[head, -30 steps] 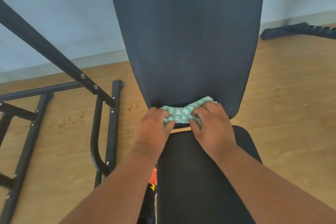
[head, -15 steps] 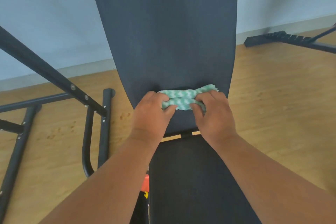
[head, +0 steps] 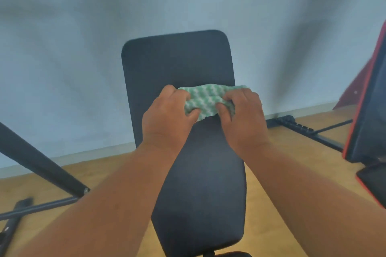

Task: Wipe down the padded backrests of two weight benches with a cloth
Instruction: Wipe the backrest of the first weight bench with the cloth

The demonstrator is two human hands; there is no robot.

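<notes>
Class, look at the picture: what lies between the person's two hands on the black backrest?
In the head view, a green-and-white cloth spans between left hand and right hand.

Both hands clutch a bunched green-and-white cloth (head: 205, 100) against the black padded backrest (head: 177, 62). The left hand (head: 168, 118) grips its left end, the right hand (head: 243, 118) its right end. Right of the grip, well apart, stands a red-edged bench (head: 367, 100); lower left runs a black frame bar (head: 39, 162).

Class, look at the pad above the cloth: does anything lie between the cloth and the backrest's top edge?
Nothing visible does. The cloth, gripped by the left hand and right hand, has only bare backrest above it.
</notes>
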